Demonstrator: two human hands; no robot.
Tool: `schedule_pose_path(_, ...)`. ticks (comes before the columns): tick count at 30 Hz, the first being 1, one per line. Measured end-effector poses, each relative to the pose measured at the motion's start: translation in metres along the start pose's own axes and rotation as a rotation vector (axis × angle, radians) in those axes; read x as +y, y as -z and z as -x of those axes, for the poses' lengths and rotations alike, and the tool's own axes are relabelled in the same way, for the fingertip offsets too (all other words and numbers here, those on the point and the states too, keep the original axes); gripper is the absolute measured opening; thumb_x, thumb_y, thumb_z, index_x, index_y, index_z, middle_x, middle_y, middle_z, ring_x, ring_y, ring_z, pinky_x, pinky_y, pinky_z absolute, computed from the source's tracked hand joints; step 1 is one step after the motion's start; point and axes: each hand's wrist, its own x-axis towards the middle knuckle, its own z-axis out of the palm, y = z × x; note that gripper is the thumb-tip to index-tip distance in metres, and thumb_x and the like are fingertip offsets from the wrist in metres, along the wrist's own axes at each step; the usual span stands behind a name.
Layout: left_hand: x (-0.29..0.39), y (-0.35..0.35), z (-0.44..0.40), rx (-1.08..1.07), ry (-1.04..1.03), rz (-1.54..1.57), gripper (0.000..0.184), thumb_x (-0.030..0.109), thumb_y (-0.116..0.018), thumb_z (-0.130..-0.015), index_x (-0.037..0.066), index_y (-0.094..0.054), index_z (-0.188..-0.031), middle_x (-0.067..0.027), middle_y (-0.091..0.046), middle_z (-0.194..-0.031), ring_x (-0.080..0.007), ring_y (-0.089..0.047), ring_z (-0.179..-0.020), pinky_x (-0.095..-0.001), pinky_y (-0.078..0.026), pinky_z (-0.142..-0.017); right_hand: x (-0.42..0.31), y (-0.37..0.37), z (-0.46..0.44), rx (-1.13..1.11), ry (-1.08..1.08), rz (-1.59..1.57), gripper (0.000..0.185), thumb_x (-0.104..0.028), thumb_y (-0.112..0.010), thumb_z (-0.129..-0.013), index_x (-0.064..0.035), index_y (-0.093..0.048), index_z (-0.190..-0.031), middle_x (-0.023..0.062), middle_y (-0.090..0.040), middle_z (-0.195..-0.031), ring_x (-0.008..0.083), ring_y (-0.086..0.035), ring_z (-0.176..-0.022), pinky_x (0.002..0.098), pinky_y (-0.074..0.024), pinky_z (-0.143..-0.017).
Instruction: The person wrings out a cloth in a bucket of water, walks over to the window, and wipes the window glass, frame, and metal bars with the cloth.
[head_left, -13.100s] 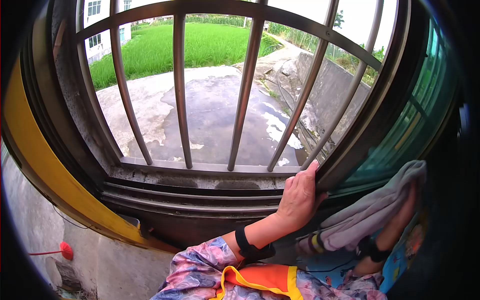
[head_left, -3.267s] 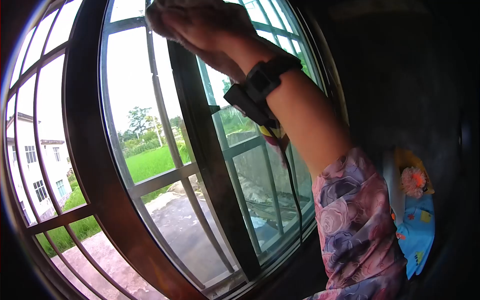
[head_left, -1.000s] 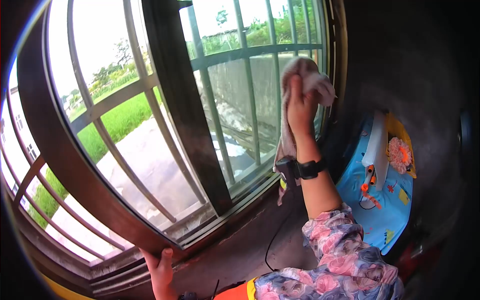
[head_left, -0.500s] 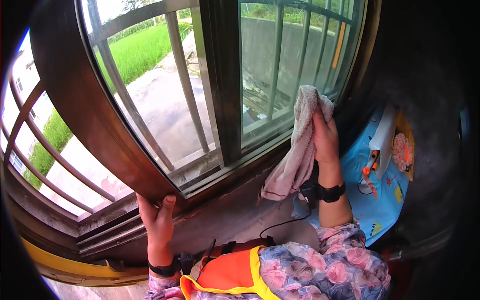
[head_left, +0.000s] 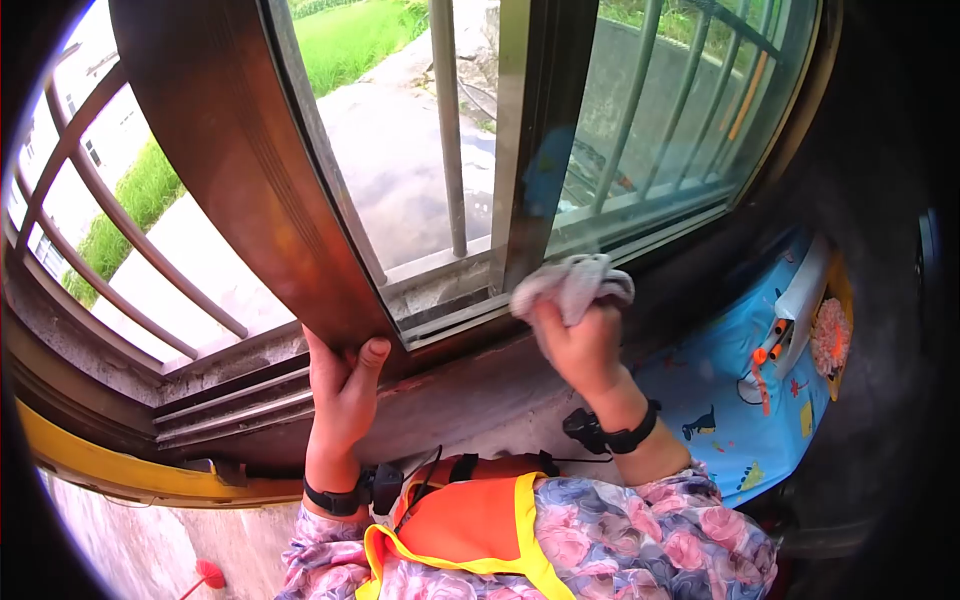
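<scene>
A pale, greyish-pink cloth (head_left: pixel 580 284) is bunched in my right hand (head_left: pixel 585 345), whose fingers are closed round it. This hand is at the lower rail of the sliding window, just below the glass pane (head_left: pixel 640 130); the cloth is slightly blurred. My left hand (head_left: pixel 342 395) grips the bottom corner of the brown window sash (head_left: pixel 235 170), with the thumb in front and the fingers partly hidden behind the frame. Both wrists wear black straps.
A window track (head_left: pixel 235 405) runs left of the sash, with metal bars (head_left: pixel 448 130) outside. To the right lies a blue patterned cover (head_left: pixel 700 400) with orange-capped items (head_left: pixel 768 352) and a pink fluffy flower (head_left: pixel 831 337). A yellow edge (head_left: pixel 120 480) curves along the lower left.
My right hand has moved left and down along the window, and the hanging cloth is now bunched up. My left hand keeps its grip on the sash corner. The view has shifted.
</scene>
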Motion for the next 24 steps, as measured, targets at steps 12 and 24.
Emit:
schedule_pose_path(12, -0.002, -0.008, -0.002, 0.068, -0.006, -0.063, 0.049, 0.003, -0.060, -0.079, -0.003, -0.034, -0.119, -0.0139, -0.041, -0.108, -0.0229, -0.043, -0.099, -0.0312, -0.035, -0.088, -0.012, -0.001, -0.001, -0.019, 0.120, 0.056, 0.017, -0.014, -0.068, -0.072, -0.0002, -0.061, -0.079, 0.0168, -0.061, -0.074, 0.0351, -0.059, -0.073, 0.0404, -0.0445, -0.066)
schedule_pose_path(24, 0.009, -0.030, -0.019, -0.044, -0.177, -0.547, 0.057, 0.022, -0.060, -0.080, -0.001, -0.031, -0.124, -0.0219, -0.040, -0.106, -0.0359, -0.038, -0.099, -0.0422, -0.030, -0.089, -0.030, 0.023, 0.010, -0.305, -0.062, -0.402, 0.015, -0.008, -0.069, -0.071, -0.0001, -0.060, -0.080, 0.0054, -0.061, -0.073, 0.0122, -0.056, -0.069, 0.0272, -0.0449, -0.067)
